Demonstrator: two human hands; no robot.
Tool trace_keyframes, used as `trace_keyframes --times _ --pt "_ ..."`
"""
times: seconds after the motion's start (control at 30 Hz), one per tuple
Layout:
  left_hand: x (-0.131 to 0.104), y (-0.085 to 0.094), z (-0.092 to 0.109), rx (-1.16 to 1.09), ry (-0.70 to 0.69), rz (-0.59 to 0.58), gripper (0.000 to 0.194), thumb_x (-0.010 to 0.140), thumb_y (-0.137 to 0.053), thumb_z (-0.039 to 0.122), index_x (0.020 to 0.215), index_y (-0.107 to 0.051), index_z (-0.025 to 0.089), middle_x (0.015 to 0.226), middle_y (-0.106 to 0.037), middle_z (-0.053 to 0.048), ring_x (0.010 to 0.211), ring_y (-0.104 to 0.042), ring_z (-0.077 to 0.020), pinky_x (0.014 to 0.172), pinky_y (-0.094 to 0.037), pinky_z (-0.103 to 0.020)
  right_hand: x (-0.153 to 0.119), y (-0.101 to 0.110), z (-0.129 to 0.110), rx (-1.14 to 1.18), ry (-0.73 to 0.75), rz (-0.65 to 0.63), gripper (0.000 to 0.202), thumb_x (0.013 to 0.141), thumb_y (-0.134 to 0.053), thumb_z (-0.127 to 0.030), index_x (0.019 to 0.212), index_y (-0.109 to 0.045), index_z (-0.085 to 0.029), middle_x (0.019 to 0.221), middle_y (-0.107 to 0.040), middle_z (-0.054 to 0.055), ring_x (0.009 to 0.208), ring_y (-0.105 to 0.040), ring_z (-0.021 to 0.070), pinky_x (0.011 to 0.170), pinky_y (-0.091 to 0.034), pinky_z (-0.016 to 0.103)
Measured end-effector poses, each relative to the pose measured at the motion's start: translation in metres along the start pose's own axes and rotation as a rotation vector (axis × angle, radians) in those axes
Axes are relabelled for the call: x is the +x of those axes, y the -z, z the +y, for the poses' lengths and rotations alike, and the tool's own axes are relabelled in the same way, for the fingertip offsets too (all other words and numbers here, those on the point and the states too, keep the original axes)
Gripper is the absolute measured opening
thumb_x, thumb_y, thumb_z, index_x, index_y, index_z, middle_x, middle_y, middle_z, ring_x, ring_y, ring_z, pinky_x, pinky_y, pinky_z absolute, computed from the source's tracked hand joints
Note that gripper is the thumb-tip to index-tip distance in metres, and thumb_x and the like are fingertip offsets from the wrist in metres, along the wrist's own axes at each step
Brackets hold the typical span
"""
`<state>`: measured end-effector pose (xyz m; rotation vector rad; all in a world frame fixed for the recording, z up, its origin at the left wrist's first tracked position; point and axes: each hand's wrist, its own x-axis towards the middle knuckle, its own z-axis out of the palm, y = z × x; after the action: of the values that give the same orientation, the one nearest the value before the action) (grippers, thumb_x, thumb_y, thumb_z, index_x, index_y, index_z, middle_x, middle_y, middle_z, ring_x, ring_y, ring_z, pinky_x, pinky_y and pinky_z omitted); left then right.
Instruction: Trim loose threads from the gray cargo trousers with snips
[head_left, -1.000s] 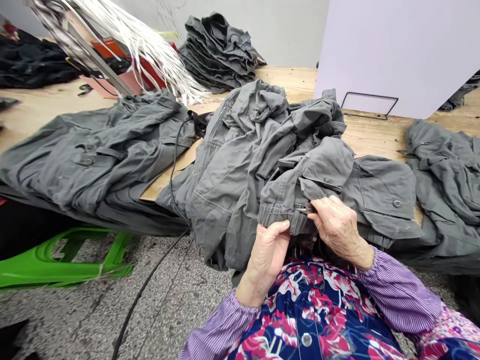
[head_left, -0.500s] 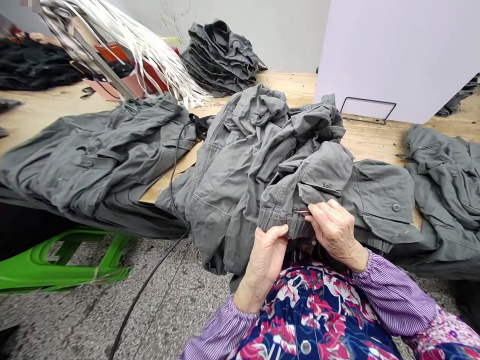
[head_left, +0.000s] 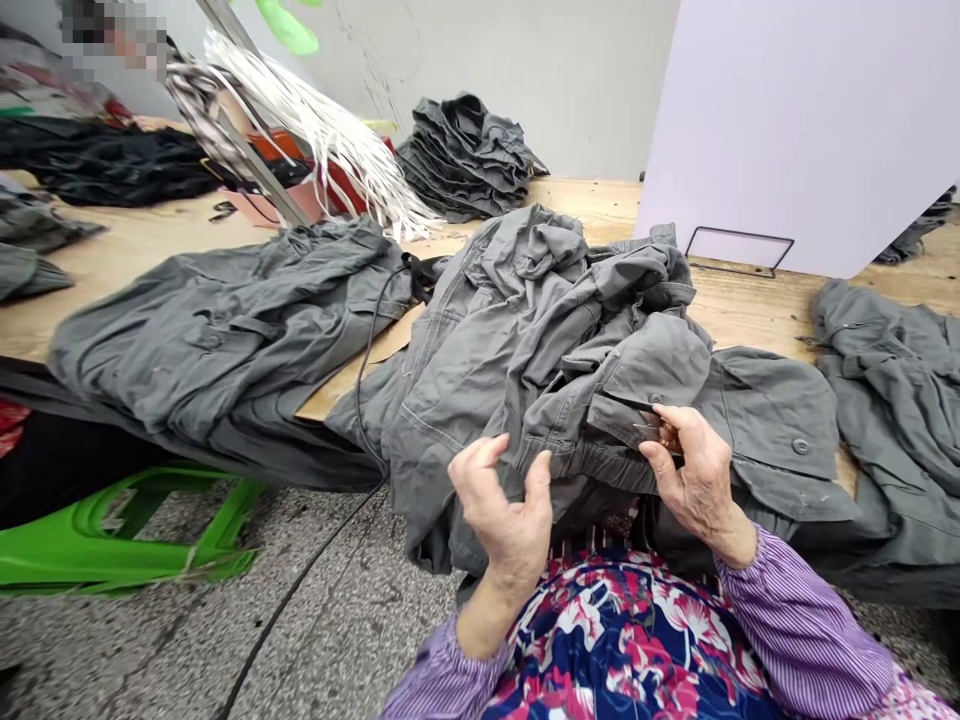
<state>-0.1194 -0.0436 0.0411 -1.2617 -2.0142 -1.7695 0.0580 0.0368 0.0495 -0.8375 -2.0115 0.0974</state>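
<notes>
A grey garment with seams, buttoned flaps and a gathered waistband-like edge lies bunched up in front of me. My left hand hovers over its near left part, thumb and fingers spread, with nothing in them. At the garment's near right my right hand is closed on small thread snips; their thin metal tips point left, over the cloth just below a buttoned flap. The fingers hide most of the handle.
More grey garments lie left and right on the wooden table. A folded stack and hanging white strips are behind. A pale board stands back right. A black cable hangs near a green stool.
My left hand has let go of the gathered edge, moved left and spread its fingers. My right hand has shifted slightly right with the snips. The view has tilted up a little.
</notes>
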Motion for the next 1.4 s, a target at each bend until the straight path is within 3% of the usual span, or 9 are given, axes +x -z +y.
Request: trace_keyframes --times 0.1,0.2,0.3,0.4,0.47,0.6,0.77,0.9,1.4 --pt "0.021 -0.021 0.004 0.189 -0.409 -0.103 0.030 0.073 -0.067 0.022 0.102 -0.062 0.020 0.091 -0.058 -0.009 0.089 -0.051 -0.0215 0.081 -0.038 -0.037 -0.001 -0.006 -0.001 0.000 -0.009 0.016 0.031 0.086 -0.055 -0.033 0.112 -0.050 -0.016 0.087 -0.060 0.008 0.072 -0.056 0.0178 0.063 -0.048 0.031" --pt "0.038 -0.045 0.003 0.229 -0.525 -0.232 0.015 0.080 -0.055 0.015 0.087 -0.067 0.021 0.073 -0.060 -0.006 0.072 -0.050 -0.0184 0.069 -0.035 -0.033 -0.003 -0.009 0.000 0.007 -0.034 0.021 0.031 0.085 -0.057 -0.032 0.110 -0.051 -0.016 0.087 -0.060 0.008 0.072 -0.057 0.0179 0.063 -0.049 0.031" --pt "0.051 -0.044 0.006 0.047 -0.331 -0.266 0.017 0.081 -0.051 0.015 0.070 -0.063 0.019 0.064 -0.059 -0.004 0.064 -0.050 -0.0155 0.064 -0.036 -0.030 -0.005 -0.008 0.007 0.021 -0.078 0.019 0.027 0.085 -0.057 -0.030 0.106 -0.052 -0.016 0.084 -0.061 0.007 0.069 -0.057 0.0165 0.060 -0.048 0.029" --pt "0.065 -0.008 0.016 -0.349 0.074 -0.317 0.012 0.080 -0.056 0.022 0.068 -0.058 0.020 0.061 -0.056 -0.001 0.059 -0.051 -0.0137 0.060 -0.040 -0.028 -0.010 -0.003 0.019 0.020 -0.140 0.043 0.027 0.084 -0.058 -0.032 0.105 -0.053 -0.016 0.084 -0.061 0.006 0.068 -0.056 0.0153 0.060 -0.048 0.028" --pt "0.075 0.021 0.020 -0.717 0.259 -0.514 0.019 0.079 -0.058 0.029 0.062 -0.054 0.021 0.048 -0.047 0.002 0.048 -0.048 -0.0138 0.054 -0.041 -0.029 -0.015 -0.001 0.025 0.013 -0.176 0.065 0.028 0.083 -0.060 -0.033 0.104 -0.053 -0.017 0.083 -0.060 0.005 0.066 -0.055 0.0145 0.059 -0.047 0.028" --pt "0.080 0.041 0.019 -0.733 0.261 -0.806 0.041 0.079 -0.056 0.044 0.047 -0.055 0.019 0.041 -0.048 -0.002 0.043 -0.047 -0.0149 0.048 -0.038 -0.029 -0.026 -0.002 0.026 0.005 -0.171 0.062 0.028 0.081 -0.062 -0.034 0.101 -0.054 -0.017 0.075 -0.057 0.003 0.060 -0.051 0.0135 0.055 -0.044 0.026" --pt "0.054 -0.015 0.023 -0.076 0.103 -0.571 0.023 0.068 -0.070 0.035 0.083 -0.069 0.019 0.063 -0.063 -0.001 0.051 -0.048 -0.0113 0.054 -0.037 -0.024 -0.016 -0.008 0.014 0.002 -0.100 0.034 0.029 0.089 -0.048 -0.035 0.111 -0.049 -0.016 0.088 -0.060 0.008 0.070 -0.056 0.0173 0.060 -0.047 0.029" --pt "0.036 -0.047 0.025 0.053 -0.017 -0.495 0.010 0.070 -0.067 0.027 0.075 -0.066 0.019 0.059 -0.060 0.000 0.051 -0.048 -0.0118 0.054 -0.034 -0.024 0.012 -0.005 0.006 -0.152 -0.009 -0.080 0.018 0.092 -0.042 -0.028 0.101 -0.051 -0.016 0.083 -0.059 0.007 0.074 -0.054 0.0183 0.063 -0.042 0.029" --pt "0.016 -0.049 0.015 -0.043 -0.148 -0.399 0.010 0.075 -0.055 0.015 0.068 -0.061 0.020 0.061 -0.057 -0.001 0.059 -0.053 -0.0135 0.060 -0.039 -0.025 0.063 0.008 -0.005 -0.441 0.228 -0.431 0.016 0.090 -0.048 -0.022 0.075 -0.047 -0.019 0.067 -0.054 0.002 0.066 -0.045 0.0164 0.055 -0.022 0.029"
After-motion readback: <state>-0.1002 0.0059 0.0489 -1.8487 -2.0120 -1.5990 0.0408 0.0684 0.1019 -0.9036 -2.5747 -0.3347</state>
